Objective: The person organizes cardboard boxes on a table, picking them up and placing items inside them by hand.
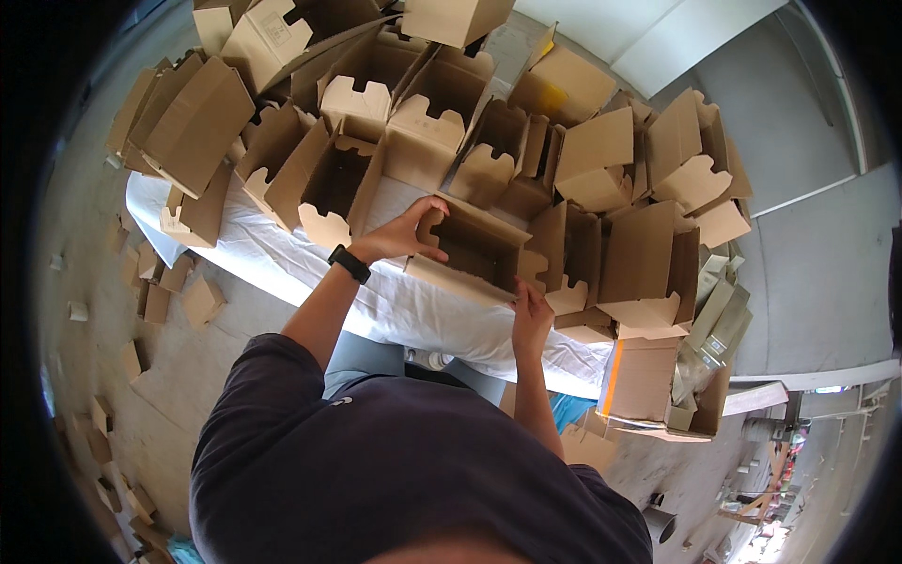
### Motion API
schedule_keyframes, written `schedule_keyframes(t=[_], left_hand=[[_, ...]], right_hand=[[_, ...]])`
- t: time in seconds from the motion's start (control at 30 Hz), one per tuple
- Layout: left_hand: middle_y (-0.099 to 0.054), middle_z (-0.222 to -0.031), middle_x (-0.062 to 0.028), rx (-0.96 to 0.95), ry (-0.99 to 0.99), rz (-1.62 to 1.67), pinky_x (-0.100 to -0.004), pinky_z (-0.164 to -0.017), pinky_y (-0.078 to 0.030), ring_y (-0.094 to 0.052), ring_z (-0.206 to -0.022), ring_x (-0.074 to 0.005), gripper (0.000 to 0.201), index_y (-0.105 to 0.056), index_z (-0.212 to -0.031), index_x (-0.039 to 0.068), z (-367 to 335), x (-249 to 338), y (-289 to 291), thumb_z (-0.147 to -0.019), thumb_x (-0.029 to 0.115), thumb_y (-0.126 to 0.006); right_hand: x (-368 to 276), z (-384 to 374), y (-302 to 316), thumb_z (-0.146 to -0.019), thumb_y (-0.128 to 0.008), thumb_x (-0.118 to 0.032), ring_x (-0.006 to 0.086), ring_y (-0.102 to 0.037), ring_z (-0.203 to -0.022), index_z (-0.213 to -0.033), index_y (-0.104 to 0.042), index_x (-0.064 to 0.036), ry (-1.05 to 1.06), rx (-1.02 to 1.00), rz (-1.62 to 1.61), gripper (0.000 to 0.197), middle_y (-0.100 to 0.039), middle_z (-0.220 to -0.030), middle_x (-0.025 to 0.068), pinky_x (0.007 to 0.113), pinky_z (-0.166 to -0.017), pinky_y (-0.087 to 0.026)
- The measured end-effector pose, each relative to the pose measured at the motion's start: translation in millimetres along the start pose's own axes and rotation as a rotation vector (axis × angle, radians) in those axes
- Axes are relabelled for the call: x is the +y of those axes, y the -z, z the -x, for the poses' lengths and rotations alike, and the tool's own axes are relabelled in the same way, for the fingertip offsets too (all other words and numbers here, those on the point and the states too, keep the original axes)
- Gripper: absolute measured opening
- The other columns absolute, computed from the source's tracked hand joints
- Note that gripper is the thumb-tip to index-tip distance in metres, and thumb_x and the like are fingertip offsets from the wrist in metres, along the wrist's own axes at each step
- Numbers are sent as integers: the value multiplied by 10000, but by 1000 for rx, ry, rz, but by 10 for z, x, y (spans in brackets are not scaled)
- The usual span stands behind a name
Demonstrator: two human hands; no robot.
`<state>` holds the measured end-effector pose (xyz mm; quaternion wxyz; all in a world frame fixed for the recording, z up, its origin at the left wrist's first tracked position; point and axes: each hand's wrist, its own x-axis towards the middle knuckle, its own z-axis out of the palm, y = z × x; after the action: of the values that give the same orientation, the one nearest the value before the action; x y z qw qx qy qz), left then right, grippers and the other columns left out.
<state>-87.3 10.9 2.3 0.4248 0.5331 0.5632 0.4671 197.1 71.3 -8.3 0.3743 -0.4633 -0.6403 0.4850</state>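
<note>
An open-topped brown cardboard box (460, 279) lies in front of me at the near edge of a white cloth (282, 265). My left hand (406, 235), with a dark watch at its wrist, grips the box's left end, thumb and fingers apart around it. At the near right corner, my right hand (532, 318) pinches the box wall beside its notched end flap. I see nothing inside the box. Right beside it stands another open cardboard box (564, 249), and behind it a box with a notched flap (486, 176).
Many open cardboard boxes (193, 122) crowd the cloth-covered surface, some tilted or stacked. A larger carton (648, 385) at the right holds several small pale boxes (719, 320). Small brown boxes (202, 303) lie scattered on the floor at left.
</note>
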Motion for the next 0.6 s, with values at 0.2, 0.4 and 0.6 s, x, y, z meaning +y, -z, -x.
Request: schedule_keyframes(t=[0.2, 0.4, 0.6], left_hand=[[-461, -1339, -41, 278, -167, 525, -288, -981, -406, -440, -1237, -163, 363, -479, -1196, 128, 118, -400, 78, -880, -16, -587], [-479, -1313, -36, 443, 47, 393, -276, -948, -435, -516, -1138, -123, 313, -499, -1222, 99, 265, -881, -169, -933, 68, -618], [-599, -1163, -133, 702, -354, -539, -334, -824, -511, -616, -1008, -317, 266, -630, -1082, 63, 281, -109, -65, -827, 9, -684]], right_hand=[[124, 15, -34, -986, -559, -114, 112, -618, -883, -1170, -652, 45, 7, 60, -100, 260, -685, -1036, 92, 258, -781, -503], [140, 49, -80, -971, -576, -105, 116, -626, -938, -1170, -654, 45, 28, 77, -23, 261, -692, -1051, 101, 255, -837, -489], [172, 7, -27, -961, -596, -121, 109, -621, -928, -1167, -659, 40, -1, 58, -24, 268, -698, -1007, 90, 244, -841, -478]])
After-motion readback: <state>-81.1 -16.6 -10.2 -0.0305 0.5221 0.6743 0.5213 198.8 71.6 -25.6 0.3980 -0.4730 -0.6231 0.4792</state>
